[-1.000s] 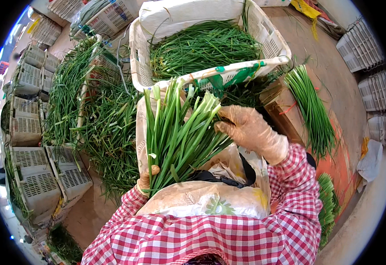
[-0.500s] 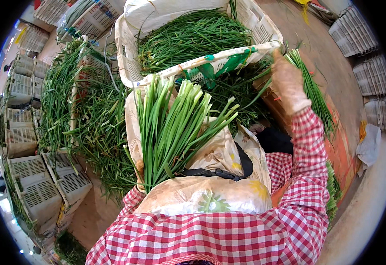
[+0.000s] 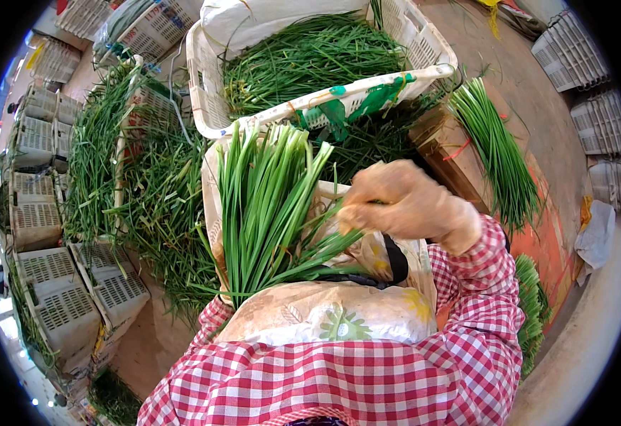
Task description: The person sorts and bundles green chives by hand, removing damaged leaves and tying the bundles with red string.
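Observation:
A thick bunch of garlic chives stands in front of me, pale cut ends up, leaning over my lap. My left hand is closed around its lower left side, mostly hidden by the leaves. Just right of the bunch is my right hand, gloved and smeared by motion, fingers pinched together. A few stalks fan out from the bunch toward its fingertips; what it pinches, I cannot make out. A stained apron covers my lap.
Ahead stands a white plastic crate of loose chives. A neat chive bundle lies on a wooden board at right, beside a red tie. Loose leaves heap at left near grey crates. Another bundle sits by my right elbow.
My right hand has come from beside the crate's right corner down and left to the bunch. The stalks fanning out on the bunch's right side have shifted lower. My left hand stays put.

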Demonstrator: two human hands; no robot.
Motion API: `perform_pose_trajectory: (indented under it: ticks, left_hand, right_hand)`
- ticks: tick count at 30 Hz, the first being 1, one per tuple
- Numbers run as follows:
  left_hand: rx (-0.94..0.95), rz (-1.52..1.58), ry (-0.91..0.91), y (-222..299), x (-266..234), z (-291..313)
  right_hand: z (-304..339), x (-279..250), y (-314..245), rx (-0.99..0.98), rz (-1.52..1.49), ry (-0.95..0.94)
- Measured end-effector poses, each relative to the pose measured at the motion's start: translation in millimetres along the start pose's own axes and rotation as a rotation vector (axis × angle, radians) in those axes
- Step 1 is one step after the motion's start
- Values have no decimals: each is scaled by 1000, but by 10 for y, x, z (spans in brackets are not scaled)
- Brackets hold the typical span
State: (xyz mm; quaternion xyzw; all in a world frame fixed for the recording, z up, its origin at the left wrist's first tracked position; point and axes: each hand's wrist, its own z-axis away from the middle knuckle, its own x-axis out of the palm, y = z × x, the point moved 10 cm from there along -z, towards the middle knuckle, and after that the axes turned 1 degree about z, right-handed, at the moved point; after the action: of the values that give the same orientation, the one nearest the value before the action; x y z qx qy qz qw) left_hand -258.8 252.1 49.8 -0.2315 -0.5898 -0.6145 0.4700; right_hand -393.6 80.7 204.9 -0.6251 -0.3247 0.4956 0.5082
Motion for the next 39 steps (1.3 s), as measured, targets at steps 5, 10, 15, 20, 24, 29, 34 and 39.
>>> perform_pose_trajectory:
  ticks: [5,10,15,20,24,29,34,39]
  left_hand:
    - [65,-101,-17,44,-324,60]
    - [26,27,-32,37,-131,132]
    - [-37,164,-147,-24,-33,89]
    - [-19,280,-119,62,259,86]
    - [-5,317,-63,60,210,117]
    - [-26,305,-133,7,284,38]
    - [9,244,-149,107,196,113]
    - [-64,306,-232,46,439,44]
  right_hand:
    - [206,-615,457,141,-2,340]
    - [574,-1510,1084,230,-29,884]
    - [1222,-2347,1449,546,1541,956]
    - [576,-1180,1262,349,1265,723]
    - [239,65,1443,647,-528,106]
    - [81,287,1438,459,-773,335]
    - [253,-677,1361,154,-624,756]
    - [1032,-1571,1032,-26,-253,1396]
